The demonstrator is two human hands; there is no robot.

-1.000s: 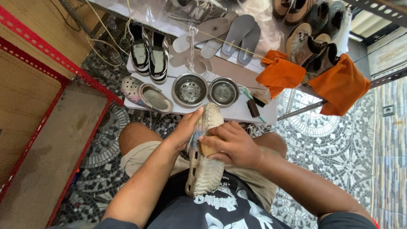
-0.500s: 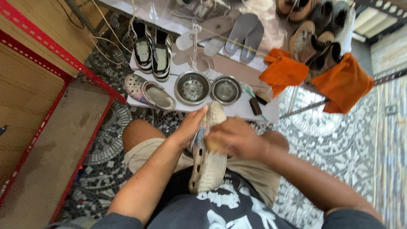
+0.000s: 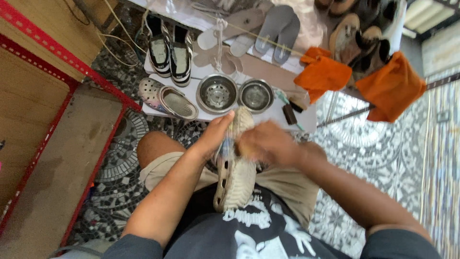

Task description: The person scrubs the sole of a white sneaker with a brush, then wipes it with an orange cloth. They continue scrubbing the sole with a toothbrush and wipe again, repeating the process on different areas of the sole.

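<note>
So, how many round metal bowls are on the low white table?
2. The larger round steel bowl stands near the table's middle, and the smaller round steel bowl stands just right of it. Both are beyond the held clog; none seems hidden.

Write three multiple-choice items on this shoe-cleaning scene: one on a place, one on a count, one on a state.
1. Where does the loose clog lie?
A. on the white board, left of the bowls
B. on the wooden shelf
C. on the person's lap

2. How many steel bowls stand on the board?
A. one
B. two
C. four

3. How is the clog in the left hand turned?
A. sole up
B. opening up
C. folded flat

Answers:
1 A: it rests on the board beside the left bowl.
2 B: two bowls side by side.
3 A: the held clog's ribbed sole faces the camera.
</note>
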